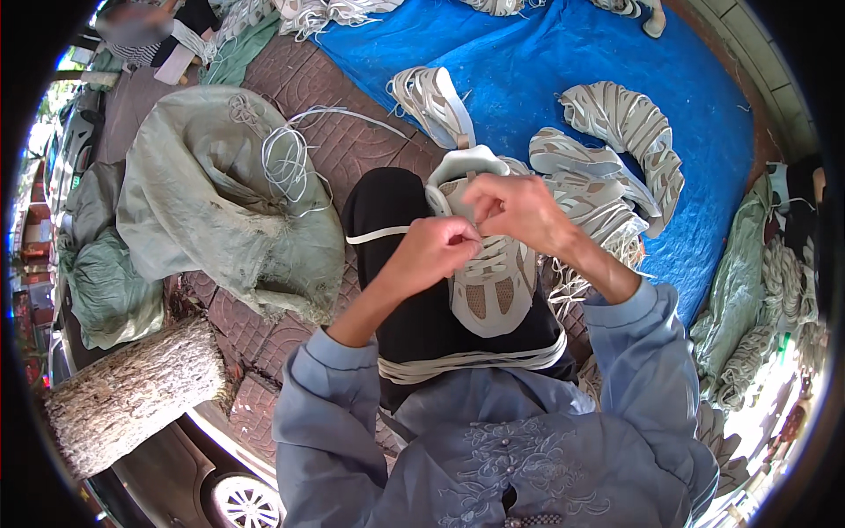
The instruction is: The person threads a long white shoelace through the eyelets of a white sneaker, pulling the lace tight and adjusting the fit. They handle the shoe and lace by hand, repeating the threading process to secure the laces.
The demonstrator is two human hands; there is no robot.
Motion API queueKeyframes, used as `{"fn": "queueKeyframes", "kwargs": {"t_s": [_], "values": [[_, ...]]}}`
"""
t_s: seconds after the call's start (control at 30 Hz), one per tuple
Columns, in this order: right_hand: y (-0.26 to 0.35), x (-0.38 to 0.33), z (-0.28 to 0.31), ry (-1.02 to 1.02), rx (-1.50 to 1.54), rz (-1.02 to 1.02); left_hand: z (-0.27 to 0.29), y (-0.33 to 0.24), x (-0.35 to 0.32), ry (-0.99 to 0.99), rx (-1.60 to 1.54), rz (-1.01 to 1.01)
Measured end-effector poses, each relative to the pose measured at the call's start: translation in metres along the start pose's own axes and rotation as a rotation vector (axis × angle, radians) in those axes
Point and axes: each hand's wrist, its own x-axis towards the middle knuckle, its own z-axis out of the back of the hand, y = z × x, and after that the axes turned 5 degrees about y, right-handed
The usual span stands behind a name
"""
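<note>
A beige and white sneaker (pixel 495 299) rests on my black-trousered legs, its toe toward me and its laces crossing the tongue. My left hand (pixel 437 250) is closed in a pinch over the lacing, with a white shoelace (pixel 377 235) trailing out to its left. Just above and to the right, my right hand (pixel 521 211) is closed too, fingers curled close to the left fingertips over the eyelets. What the right fingertips hold is hidden. A bundle of pale laces (pixel 475 359) lies across my lap.
Rows of similar sneakers (pixel 629 132) lie on a blue tarp (pixel 528 53). A grey-green sack (pixel 202 194) with loose white cord (pixel 286 163) stands left, near a log (pixel 136 396) and a car wheel (pixel 246 503). Another person (pixel 145 35) sits at the far left.
</note>
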Motion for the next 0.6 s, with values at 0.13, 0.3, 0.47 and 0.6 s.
{"fn": "queueKeyframes", "kwargs": {"t_s": [0.13, 0.3, 0.47, 0.6], "values": [[-0.012, -0.014, 0.006, -0.172, -0.545, 0.392, 0.006, -0.001, 0.003, -0.229, 0.012, -0.004], [-0.017, -0.012, -0.004, -0.157, -0.814, 0.503, -0.023, 0.002, -0.003, -0.476, 0.892, -0.463], [-0.018, -0.004, -0.006, -0.129, -0.609, 0.319, -0.046, 0.005, 0.005, -0.559, 1.237, -0.315], [-0.019, -0.002, -0.001, -0.014, -0.416, 0.082, -0.031, 0.002, 0.010, -0.456, 0.892, -0.334]]}}
